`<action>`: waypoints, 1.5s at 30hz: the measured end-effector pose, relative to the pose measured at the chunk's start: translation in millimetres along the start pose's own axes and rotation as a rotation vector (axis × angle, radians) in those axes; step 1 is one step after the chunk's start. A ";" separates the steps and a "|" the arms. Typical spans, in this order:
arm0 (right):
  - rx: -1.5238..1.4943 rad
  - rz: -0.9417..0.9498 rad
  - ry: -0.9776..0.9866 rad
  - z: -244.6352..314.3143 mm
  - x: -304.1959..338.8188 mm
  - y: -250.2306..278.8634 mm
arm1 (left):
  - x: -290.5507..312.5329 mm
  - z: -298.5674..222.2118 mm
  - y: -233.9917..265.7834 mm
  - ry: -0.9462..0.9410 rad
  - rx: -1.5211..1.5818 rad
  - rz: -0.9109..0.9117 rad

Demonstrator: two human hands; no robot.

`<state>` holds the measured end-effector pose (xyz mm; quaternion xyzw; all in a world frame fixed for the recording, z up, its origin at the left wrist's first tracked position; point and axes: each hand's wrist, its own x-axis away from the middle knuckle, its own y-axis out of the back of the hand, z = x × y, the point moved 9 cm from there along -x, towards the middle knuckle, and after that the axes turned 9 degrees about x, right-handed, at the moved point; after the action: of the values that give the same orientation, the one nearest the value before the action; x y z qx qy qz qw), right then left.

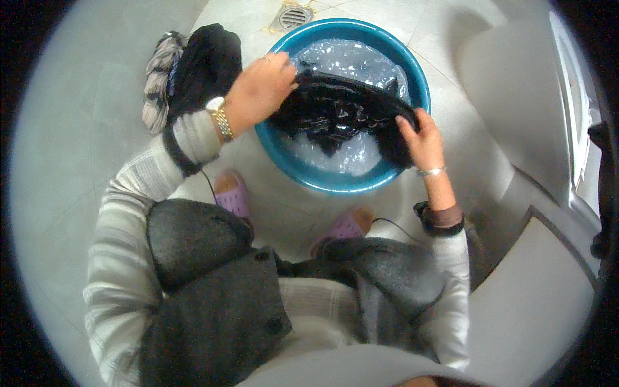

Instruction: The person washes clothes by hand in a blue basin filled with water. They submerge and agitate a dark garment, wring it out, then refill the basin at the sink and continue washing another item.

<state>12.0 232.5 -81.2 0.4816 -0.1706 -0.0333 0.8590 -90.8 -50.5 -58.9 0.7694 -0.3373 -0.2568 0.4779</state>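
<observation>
A wet black garment [342, 106] is stretched between my two hands over a round blue basin [422, 84]. Greyish soapy water [348, 55] with bubbles fills the basin, and the garment's middle dips into it. My left hand [264, 87], with a watch at its wrist, is closed on the garment's left end near the basin's left rim. On the other side, my right hand [425, 142] pinches the right end, its thumb on top of the cloth. What kind of garment it is, I cannot make out.
Left of the basin, a black cloth bundle [209, 68] and a patterned pale cloth [158, 90] lie on the tiled floor. Beyond the basin is a floor drain [293, 16]. A large white fixture [516, 84] stands at the right. My feet in purple slippers [233, 197] flank the near side.
</observation>
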 end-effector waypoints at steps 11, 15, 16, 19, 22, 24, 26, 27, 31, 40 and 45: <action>0.395 0.210 0.300 57.9 9.0 -93.6 | -6.3 -25.9 -80.6 0.117 0.083 0.345; 0.459 0.274 0.284 54.3 -2.5 -110.9 | -15.8 -21.2 -99.1 0.169 0.072 0.455; 0.494 0.312 0.262 50.7 -5.3 -114.9 | -18.5 -20.1 -103.4 0.200 0.120 0.478; 0.450 0.434 0.187 41.2 -15.2 -127.1 | -20.4 -14.6 -123.1 0.308 0.235 0.617; 0.499 0.532 0.193 32.7 -20.5 -142.7 | -17.1 -9.0 -143.3 0.333 0.192 0.696; 0.571 0.633 0.182 21.0 -23.6 -158.6 | -12.6 -6.3 -153.7 0.272 0.156 0.667; 0.645 0.606 0.188 13.1 -27.2 -166.1 | -7.5 -3.0 -163.1 0.199 0.159 0.601; 0.663 0.580 0.191 9.5 -29.6 -169.0 | -5.8 -1.1 -167.1 0.167 0.179 0.568; 0.602 0.657 0.276 2.7 -41.0 -176.6 | 0.5 1.9 -196.3 0.130 0.219 0.787; -0.030 0.381 0.371 19.0 -62.8 -96.9 | -17.5 16.5 -122.3 0.184 0.440 0.476; 0.330 0.066 0.253 -4.5 -29.8 -73.5 | -4.6 19.4 -107.5 0.282 0.228 0.475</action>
<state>-6.7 203.5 -152.8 0.6103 -0.0800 0.0839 0.7836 -78.2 -23.9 -164.3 0.7458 -0.4647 0.0111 0.4772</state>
